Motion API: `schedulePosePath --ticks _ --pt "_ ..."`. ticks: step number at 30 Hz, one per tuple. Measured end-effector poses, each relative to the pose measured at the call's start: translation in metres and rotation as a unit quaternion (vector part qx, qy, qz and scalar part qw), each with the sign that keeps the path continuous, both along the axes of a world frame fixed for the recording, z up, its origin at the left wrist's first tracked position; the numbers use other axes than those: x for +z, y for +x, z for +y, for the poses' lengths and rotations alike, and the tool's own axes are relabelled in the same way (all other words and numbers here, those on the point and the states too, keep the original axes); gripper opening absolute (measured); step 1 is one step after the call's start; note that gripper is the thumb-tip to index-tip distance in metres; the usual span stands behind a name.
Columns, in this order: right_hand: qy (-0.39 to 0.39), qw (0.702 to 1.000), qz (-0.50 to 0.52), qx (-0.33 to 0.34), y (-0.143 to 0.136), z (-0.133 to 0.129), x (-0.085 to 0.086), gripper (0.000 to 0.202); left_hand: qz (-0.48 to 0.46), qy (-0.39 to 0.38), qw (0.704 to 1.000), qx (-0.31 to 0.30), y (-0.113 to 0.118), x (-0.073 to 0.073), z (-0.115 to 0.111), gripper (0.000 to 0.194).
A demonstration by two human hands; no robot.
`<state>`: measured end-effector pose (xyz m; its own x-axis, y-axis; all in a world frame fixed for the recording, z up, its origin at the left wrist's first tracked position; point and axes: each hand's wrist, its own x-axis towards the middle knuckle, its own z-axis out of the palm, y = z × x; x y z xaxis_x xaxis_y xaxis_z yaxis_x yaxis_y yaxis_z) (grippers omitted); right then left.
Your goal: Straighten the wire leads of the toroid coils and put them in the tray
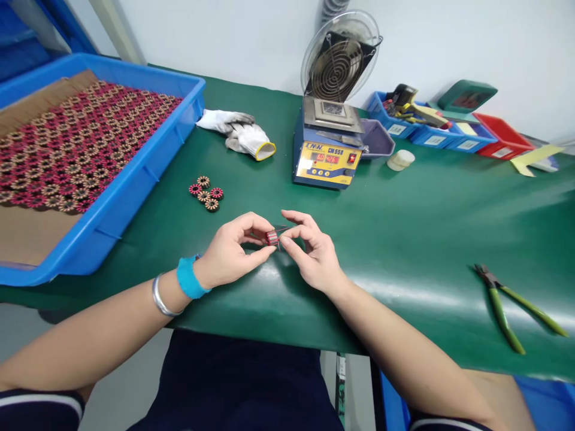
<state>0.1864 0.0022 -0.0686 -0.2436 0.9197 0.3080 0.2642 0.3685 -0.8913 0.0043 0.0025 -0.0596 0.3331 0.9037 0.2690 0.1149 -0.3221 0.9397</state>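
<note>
A small red wound coil [272, 237] with thin dark wire ends sits between the fingertips of my left hand [236, 248], above the green mat. My right hand [312, 250] is at the coil's right side, thumb and index finger pinched together at the wire ends, its other fingers bent. Up and to the left of my hands, several red and tan ring coils [204, 196] lie in a small cluster on the green table mat [269, 311].
A blue tray [148, 161] full of ring coils stands at the left. Gloves [245, 134] lie behind the cluster. A soldering pot [327, 143] with a fan stands at the back, beside a round white container [401, 160] and small bins [503, 140]. Green-handled cutters [505, 299] lie at the right.
</note>
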Motion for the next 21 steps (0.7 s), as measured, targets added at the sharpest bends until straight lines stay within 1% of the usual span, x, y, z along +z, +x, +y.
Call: schedulePosePath --ticks 4,9,12,14,16,19,21 --pt "-0.003 1.000 0.002 0.003 -0.0003 -0.0014 -0.0005 0.017 0.002 -0.005 1.000 -0.013 -0.0004 0.0007 -0.0009 0.012" --pt "-0.006 1.000 0.021 -0.007 0.0030 0.0002 0.0008 0.019 -0.004 -0.019 1.000 -0.013 -0.0016 0.0015 -0.0006 0.013" --pt "-0.043 0.997 0.060 -0.012 0.0045 0.0018 0.0009 0.020 -0.007 -0.023 0.999 -0.024 -0.0025 0.0015 -0.0006 0.015" --pt "-0.064 0.995 0.070 -0.015 0.0042 0.0018 0.0011 0.022 -0.005 -0.010 0.999 -0.035 -0.0026 0.0014 -0.0005 0.015" --pt "-0.046 0.998 0.050 -0.015 0.0030 0.0008 0.0021 0.021 0.006 0.012 0.999 -0.047 -0.0023 0.0017 -0.0004 0.014" --pt "0.028 1.000 -0.001 -0.014 0.0011 -0.0018 0.0046 0.016 0.039 0.042 0.996 -0.066 -0.0021 0.0038 -0.0007 0.014" --pt "0.060 0.998 -0.014 -0.015 0.0005 -0.0027 0.0055 0.013 0.058 0.054 0.994 -0.075 -0.0024 0.0060 -0.0011 0.014"
